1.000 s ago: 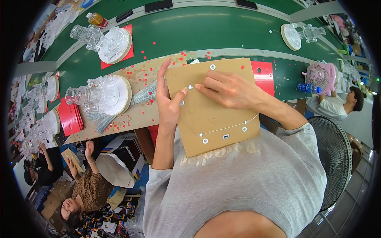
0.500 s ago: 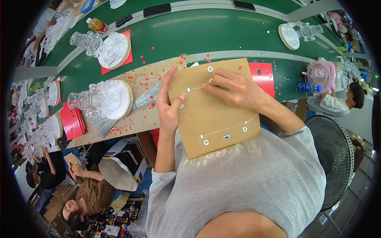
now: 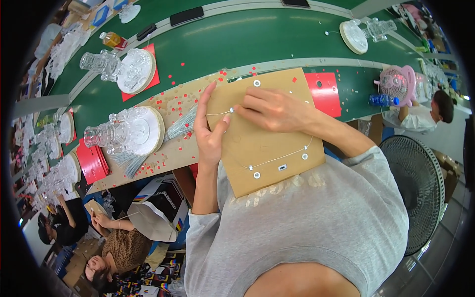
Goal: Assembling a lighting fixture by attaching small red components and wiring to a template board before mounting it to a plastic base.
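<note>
**Desk:** What's closest on your feed?

**Me:** I'm watching from far off through the head camera. A grey shirt (image 3: 302, 227) fills the bottom; its front meets the lower edge of a brown board (image 3: 269, 143), tilted up before the chest.

**Desk:** And the hands?

**Me:** Apart, but close together near the board's upper left. The left hand (image 3: 210, 141) is clamped on its left edge, thumb on the face. The right hand (image 3: 277, 111) has its fingers bent and bunched beside a small clip (image 3: 231, 110); I cannot tell whether they pinch anything.

**Desk:** What worries you?

**Me:** A pale wire (image 3: 217, 114) runs from that clip to the left edge. A sideways tug could, I judge, pull it out or lift the clip. If the left grip slackened, the board could swing, since I see little else bracing it.

**Desk:** Beyond that?

**Me:** On the bench, a bundle of grey strands (image 3: 180, 123) lies by a clear piece with a round base (image 3: 143, 128). A careless left elbow or a dropped board corner could knock that. Farther off, a dark phone (image 3: 186, 16) sits well out of reach of trouble.
</note>
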A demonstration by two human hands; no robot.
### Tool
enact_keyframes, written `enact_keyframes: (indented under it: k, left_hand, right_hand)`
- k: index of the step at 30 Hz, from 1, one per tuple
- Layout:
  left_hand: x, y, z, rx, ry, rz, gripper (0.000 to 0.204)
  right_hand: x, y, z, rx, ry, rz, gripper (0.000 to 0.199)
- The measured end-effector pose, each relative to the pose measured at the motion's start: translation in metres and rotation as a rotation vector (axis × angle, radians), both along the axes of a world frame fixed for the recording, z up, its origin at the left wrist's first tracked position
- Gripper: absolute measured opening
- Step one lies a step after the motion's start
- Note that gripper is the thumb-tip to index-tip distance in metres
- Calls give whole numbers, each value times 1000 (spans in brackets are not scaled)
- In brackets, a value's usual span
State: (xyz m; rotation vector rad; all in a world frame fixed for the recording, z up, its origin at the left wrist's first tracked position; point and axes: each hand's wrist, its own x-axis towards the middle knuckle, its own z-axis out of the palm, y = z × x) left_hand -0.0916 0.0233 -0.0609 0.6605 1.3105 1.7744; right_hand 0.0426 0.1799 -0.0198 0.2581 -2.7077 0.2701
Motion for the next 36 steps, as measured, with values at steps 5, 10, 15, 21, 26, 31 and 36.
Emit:
enact_keyframes:
  k: [5, 10, 15, 21, 26, 31, 36]
  left_hand:
    - [-5, 1, 2, -41, 114, -44, 56]
    - [-7, -4, 7, -275, 341, 53, 37]
    - [-8, -4, 14, -214, 467, 67, 34]
    - [-21, -7, 14, -232, 850, 5, 33]
    - [-28, -3, 17, -84, 1280, 25, 22]
    - [-35, -4, 15, 84, 1324, 9, 11]
    - [-41, -1, 10, 176, 1347, 43, 5]
  right_hand:
    - [4, 3, -5, -76, -68, -27, 34]
    - [43, -2, 15, -186, 99, -455, 36]
    - [97, -44, 10, -471, 86, -1017, 35]
    - [104, -63, 12, -783, 163, -1180, 30]
    - [107, -63, 11, -894, 175, -1167, 27]
    - [108, -71, 11, -916, 177, -1154, 27]
    - [106, -69, 12, -1049, 158, -1119, 29]
